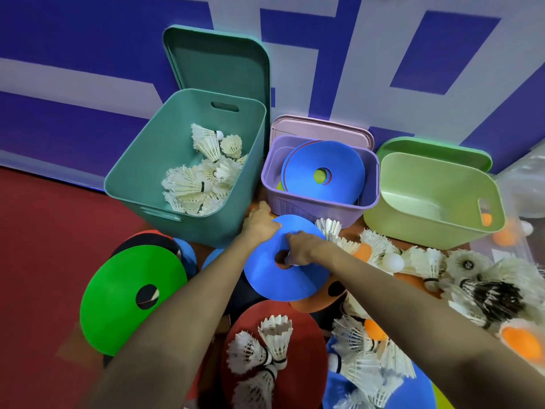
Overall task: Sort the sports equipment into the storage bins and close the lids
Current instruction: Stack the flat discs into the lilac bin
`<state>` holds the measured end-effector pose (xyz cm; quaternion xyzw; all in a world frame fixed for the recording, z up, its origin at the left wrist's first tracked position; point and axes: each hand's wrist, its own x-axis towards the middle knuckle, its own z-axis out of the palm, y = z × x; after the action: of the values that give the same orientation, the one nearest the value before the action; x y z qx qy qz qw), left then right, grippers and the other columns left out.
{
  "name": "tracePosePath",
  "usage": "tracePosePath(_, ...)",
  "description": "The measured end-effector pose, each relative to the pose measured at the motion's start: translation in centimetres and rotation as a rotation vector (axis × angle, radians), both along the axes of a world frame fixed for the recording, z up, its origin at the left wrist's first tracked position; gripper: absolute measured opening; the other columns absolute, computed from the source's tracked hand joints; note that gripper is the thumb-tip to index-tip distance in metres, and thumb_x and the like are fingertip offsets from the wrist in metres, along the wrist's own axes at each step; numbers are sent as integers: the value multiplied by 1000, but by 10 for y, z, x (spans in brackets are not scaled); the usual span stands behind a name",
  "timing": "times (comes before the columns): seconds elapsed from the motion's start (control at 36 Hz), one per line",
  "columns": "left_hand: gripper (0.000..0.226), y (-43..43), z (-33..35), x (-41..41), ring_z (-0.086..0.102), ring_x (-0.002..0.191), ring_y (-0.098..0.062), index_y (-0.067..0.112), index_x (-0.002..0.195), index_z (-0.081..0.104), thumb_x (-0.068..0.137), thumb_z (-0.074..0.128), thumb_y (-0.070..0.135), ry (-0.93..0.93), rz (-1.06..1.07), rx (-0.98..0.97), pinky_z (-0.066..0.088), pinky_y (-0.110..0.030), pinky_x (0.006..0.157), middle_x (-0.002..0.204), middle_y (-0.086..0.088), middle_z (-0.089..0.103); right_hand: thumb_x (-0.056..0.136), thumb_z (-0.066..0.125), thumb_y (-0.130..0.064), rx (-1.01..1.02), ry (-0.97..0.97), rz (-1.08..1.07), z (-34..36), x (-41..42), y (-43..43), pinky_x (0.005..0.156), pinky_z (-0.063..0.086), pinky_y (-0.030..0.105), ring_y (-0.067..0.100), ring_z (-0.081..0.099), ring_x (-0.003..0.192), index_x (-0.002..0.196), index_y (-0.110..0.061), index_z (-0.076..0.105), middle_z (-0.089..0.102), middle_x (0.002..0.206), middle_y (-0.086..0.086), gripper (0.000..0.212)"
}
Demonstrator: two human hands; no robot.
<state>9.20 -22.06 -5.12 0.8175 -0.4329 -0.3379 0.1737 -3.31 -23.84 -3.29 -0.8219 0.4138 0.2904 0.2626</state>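
A blue disc cone sits raised just in front of the purple bin. My right hand grips it at its centre hole. My left hand rests on its far left rim, fingers curled over the edge. The purple bin holds several disc cones, a blue one on top. The teal bin on the left holds several white shuttlecocks. The light green bin on the right holds an orange ball. All three bins stand with no lid on.
Lids lean on the wall behind each bin: teal, pink, green. On the red floor lie a green disc cone, a red disc cone with shuttlecocks on it, and many shuttlecocks and orange balls at right.
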Motion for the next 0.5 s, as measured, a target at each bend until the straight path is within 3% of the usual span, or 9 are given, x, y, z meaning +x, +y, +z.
tracePosePath(0.25, 40, 34, 26, -11, 51, 104, -24, 11, 118, 61, 80, 72, 8, 24, 37, -456, 37, -16, 86, 121, -11, 46, 92, 50, -38, -48, -34, -36, -1, -5, 6, 82, 41, 35, 35, 50, 115, 136, -9, 34, 37, 136, 17, 55)
tracePosePath(0.33, 39, 44, 28, -16, 51, 103, -24, 12, 117, 61, 80, 70, 6, -15, -26, -514, 45, -31, 90, 119, -9, 46, 90, 53, -38, -63, -94, -90, 0, -10, 8, 78, 38, 35, 34, 49, 111, 133, -7, 36, 43, 131, 18, 55)
tracePosePath(0.42, 40, 52, 29, -22, 51, 104, -26, 14, 118, 61, 80, 65, 2, -92, -92, -510, 46, -41, 91, 118, -8, 47, 85, 62, -35, -84, -220, -137, 11, -19, 8, 72, 38, 36, 30, 49, 92, 109, -10, 41, 49, 116, 17, 41)
tracePosePath(0.5, 48, 55, 37, -32, 50, 111, -28, 13, 126, 56, 81, 63, 1, -126, -91, -590, 45, -42, 94, 122, -8, 49, 86, 59, -20, -216, -412, -181, 33, -43, 8, 73, 39, 35, 34, 51, 100, 111, -6, 43, 49, 115, 18, 33)
